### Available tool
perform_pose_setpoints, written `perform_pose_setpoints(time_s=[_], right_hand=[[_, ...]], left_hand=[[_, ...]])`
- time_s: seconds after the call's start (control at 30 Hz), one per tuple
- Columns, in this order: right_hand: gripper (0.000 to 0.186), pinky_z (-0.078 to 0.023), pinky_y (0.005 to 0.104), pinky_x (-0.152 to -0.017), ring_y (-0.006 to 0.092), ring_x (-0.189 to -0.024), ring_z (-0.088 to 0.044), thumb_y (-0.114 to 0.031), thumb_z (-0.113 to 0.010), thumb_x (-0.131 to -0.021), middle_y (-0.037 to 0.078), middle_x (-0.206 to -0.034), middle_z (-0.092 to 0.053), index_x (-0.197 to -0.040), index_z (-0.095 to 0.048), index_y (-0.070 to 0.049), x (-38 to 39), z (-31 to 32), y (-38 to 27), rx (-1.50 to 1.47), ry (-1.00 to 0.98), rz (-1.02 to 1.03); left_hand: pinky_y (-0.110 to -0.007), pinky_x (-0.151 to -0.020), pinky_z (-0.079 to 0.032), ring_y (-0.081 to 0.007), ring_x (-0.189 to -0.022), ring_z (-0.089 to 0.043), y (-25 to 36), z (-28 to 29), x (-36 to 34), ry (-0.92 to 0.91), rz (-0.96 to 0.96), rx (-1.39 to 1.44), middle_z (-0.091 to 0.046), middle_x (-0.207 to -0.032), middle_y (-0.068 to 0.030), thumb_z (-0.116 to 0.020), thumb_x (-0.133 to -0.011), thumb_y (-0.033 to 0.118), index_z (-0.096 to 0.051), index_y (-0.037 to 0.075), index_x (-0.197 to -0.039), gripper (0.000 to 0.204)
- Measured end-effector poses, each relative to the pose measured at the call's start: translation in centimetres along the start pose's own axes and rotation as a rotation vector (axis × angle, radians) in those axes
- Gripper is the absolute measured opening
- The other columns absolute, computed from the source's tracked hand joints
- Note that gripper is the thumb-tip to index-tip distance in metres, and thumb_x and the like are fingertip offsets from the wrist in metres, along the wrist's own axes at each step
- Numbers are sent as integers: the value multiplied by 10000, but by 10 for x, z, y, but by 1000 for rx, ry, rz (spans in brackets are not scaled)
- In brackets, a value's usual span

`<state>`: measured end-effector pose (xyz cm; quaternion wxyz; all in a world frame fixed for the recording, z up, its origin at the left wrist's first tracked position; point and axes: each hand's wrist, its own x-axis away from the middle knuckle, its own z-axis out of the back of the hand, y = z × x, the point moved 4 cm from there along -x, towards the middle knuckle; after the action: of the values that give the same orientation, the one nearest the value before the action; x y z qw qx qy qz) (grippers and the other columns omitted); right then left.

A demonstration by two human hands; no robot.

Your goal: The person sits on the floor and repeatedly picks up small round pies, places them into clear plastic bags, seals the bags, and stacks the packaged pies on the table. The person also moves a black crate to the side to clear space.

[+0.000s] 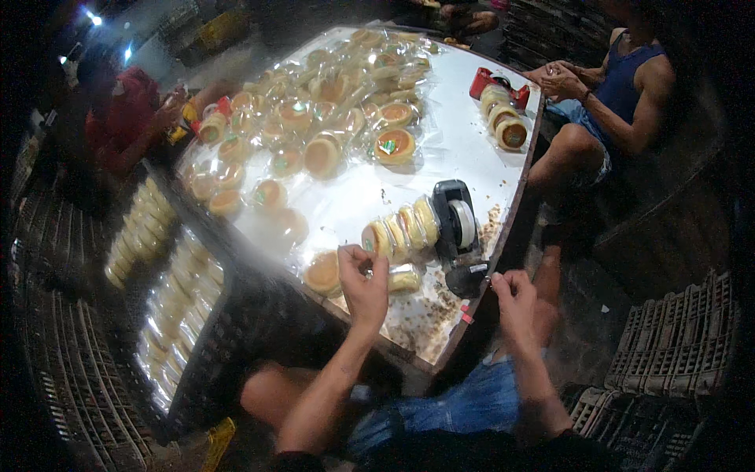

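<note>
My left hand (363, 283) is closed at the front of a row of plastic-wrapped round buns (405, 228), beside a loose bun (322, 273) near the table edge; what its curled fingers hold is hidden. My right hand (515, 303) pinches at the front tip of a black tape dispenser (452, 228) with a pale roll, holding something too small to make out. Another wrapped piece (403, 280) lies between my hands, among scattered crumbs.
Many bagged buns (330, 94) cover the white table (480, 181). Two co-workers (629, 94) (126, 118) sit at either side, near red dispensers (484, 82). A crate of wrapped packs (177, 315) stands at the left; stacked crates (661, 338) at the right.
</note>
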<state>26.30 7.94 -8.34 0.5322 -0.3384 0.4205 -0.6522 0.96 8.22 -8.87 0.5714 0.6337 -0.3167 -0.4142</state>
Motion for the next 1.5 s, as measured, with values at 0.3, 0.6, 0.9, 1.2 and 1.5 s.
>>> perform_pose_setpoints(time_s=[0.3,0.6,0.9,1.2,1.5], right_hand=[[162,-427,339,-891,219,-993,-529,-19,-625,-819,85,-1016,-537,-970,-568,-1,44,-82,-86,-253,-71,383],[278,-421,306,-939,154,-1087,-489,-168,-537,-931,61,-1130,-499,-1173,-465,-51,61,-100,-70,-950,-907,-578],[423,-382,431,-1007,310,-1205,-484,-148,-573,-874,177,-1293,-497,-1269,-477,-31,12,-205,-95,396,-504,998],[470,-492,439,-851,349,-964,-606,-416,-643,-851,209,-978,-634,-1061,-646,4,-35,-228,-113,376,-495,613],[601,-534,326,-852,247,-1063,-595,-1,-581,-873,194,-1167,-553,-1385,-270,-43,-20,-21,-87,-440,-76,279]], left_hand=[[-243,-618,-435,-96,-736,-489,35,-5,27,14,13,109,-451,-789,-19,-631,-870,52,-409,45,-934,231],[-282,-785,-464,-142,-861,-540,87,26,19,-140,-42,116,-531,-910,-76,-649,-842,-1,-470,23,-970,221],[-356,-1048,-382,-231,-1200,-504,113,83,-9,385,-492,-373,-546,-1288,-127,-658,-860,19,-493,-34,-1293,466],[-380,-1069,-357,-273,-1257,-472,84,86,-38,434,-294,-517,-491,-1329,-199,-625,-891,41,-425,-73,-1330,495],[-404,-1124,-261,-332,-1366,-324,-9,15,-49,-56,119,-292,-294,-1484,-257,-442,-989,405,-260,-75,-1438,683]])
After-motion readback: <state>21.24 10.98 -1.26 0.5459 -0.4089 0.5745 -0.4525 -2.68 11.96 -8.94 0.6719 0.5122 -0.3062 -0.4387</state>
